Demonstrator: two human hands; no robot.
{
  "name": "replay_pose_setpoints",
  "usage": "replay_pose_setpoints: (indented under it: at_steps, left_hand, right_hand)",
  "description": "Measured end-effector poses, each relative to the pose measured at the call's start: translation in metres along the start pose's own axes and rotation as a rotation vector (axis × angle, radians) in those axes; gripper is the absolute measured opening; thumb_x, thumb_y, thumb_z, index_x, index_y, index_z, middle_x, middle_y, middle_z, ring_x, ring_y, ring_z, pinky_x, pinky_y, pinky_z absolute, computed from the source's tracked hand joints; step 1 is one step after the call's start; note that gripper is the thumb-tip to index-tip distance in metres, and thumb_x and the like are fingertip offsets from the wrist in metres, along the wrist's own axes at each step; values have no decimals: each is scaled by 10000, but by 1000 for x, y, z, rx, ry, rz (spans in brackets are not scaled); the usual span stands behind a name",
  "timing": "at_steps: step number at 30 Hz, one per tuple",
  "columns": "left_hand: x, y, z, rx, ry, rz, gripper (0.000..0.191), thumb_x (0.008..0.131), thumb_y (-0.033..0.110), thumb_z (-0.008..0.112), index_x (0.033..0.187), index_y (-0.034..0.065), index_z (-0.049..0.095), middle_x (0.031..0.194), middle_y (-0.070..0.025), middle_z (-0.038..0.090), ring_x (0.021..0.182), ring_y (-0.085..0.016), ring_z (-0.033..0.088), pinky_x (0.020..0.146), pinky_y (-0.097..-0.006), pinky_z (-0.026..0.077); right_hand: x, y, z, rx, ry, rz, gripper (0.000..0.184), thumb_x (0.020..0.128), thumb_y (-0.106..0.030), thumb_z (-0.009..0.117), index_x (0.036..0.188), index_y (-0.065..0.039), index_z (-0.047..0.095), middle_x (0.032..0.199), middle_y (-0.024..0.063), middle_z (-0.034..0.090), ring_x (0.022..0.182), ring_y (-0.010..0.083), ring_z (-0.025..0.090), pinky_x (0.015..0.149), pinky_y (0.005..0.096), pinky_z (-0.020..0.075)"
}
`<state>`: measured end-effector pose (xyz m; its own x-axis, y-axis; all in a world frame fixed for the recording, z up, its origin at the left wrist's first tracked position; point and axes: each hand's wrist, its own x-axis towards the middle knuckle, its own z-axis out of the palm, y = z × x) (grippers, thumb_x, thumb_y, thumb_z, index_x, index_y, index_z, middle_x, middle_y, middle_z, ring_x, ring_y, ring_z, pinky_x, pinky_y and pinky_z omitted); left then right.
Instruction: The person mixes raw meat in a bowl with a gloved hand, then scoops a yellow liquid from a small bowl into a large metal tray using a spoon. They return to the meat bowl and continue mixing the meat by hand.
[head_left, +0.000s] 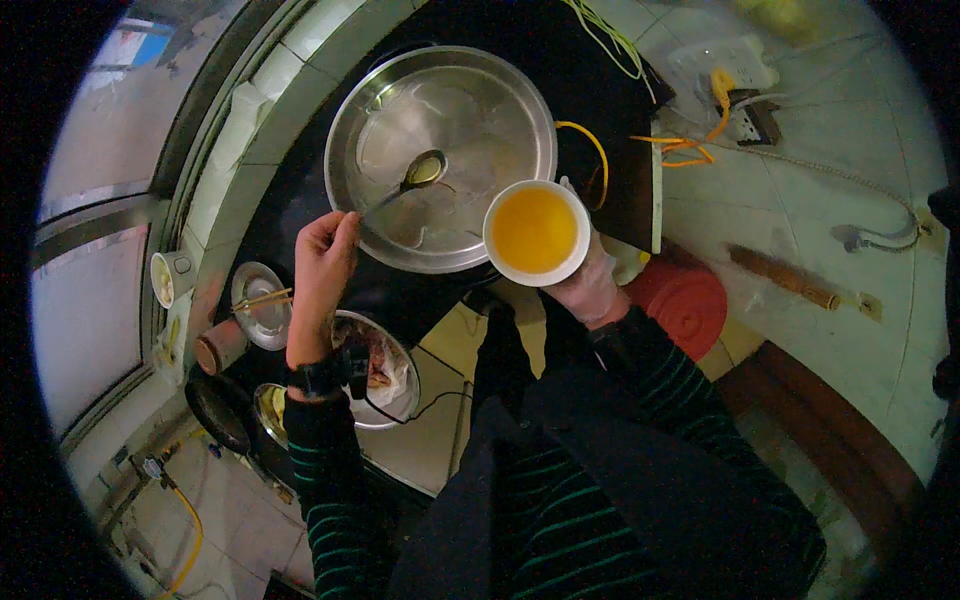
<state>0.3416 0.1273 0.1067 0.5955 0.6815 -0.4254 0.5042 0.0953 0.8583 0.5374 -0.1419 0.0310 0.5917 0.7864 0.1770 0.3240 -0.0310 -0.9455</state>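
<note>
My left hand (322, 259) is bare and pinches the end of a metal spoon's handle. The spoon (426, 169) reaches over a wide, shallow stainless-steel pan (499, 112), with a little pale liquid in its bowl. Wet streaks and a thin film of liquid show in the pan. In a clear plastic glove, my right hand (589, 281) holds a white bowl (489, 247) from its right side. Yellow-orange liquid (536, 229) fills much of that bowl, which overlaps the pan's lower right rim in view. My right fingers are mostly hidden behind the bowl.
A steel basin (409, 397) with what looks like meat sits under my left wrist. Chopsticks (262, 300) lie across a metal dish (251, 277) beside a lidded jar (219, 347). A red bucket or lid (686, 304) stands right. An orange cable (592, 139) runs from the pan's side.
</note>
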Motion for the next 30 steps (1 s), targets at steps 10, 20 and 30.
replay_pose_setpoints:
  at_steps: [10,20,30]
  left_hand:
    - [76,-26,54,153,-65,91,345,985,214,599,720,-7,593,623,45,473,589,-63,425,543,-272,348]
    - [98,-16,27,192,151,135,342,984,229,617,724,7,616,628,29,535,554,-66,456,532,-259,364]
    - [13,-30,1,319,11,182,298,971,136,617,758,-62,549,606,-18,440,585,-89,394,530,-302,352]
  right_hand:
    - [-1,-4,-6,125,23,110,909,781,-172,832,1503,35,319,1511,224,431,1376,319,470,1140,400,374]
    - [6,-1,-8,51,2,4,1003,794,-248,826,1528,59,215,1446,206,505,1344,311,500,1147,416,359]
    - [10,-7,-10,87,3,-17,871,790,-176,830,1478,65,353,1518,257,409,1382,348,459,1152,416,358]
